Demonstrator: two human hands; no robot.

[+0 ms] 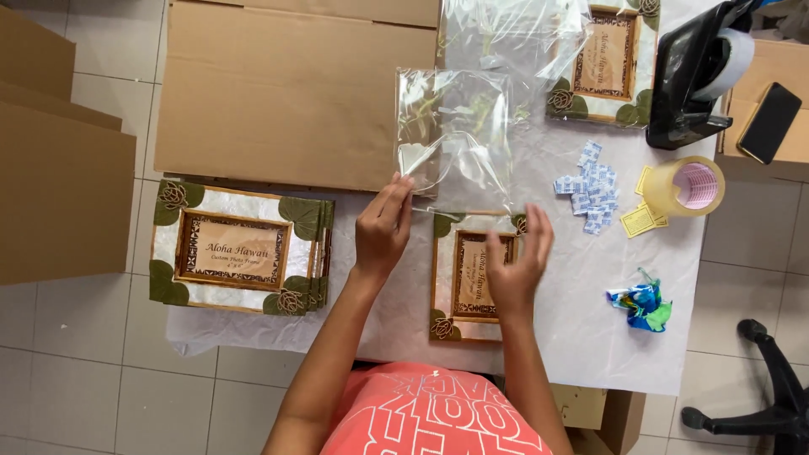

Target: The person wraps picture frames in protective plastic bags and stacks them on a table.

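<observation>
A clear plastic bag (pixel 455 139) is held at centre frame, its lower left corner pinched between the fingers of the left hand (pixel 383 227). The right hand (pixel 516 261) is kept spread, fingers apart, at the bag's lower right edge (whether it touches the film cannot be told). Just below the bag, a leaf-decorated picture frame (pixel 472 278) lies flat on the white table cover (pixel 581 337). A stack of similar frames (pixel 240 248) is seen at left, small white packets (pixel 590 185) and a tape roll (pixel 687 185) at upper right.
</observation>
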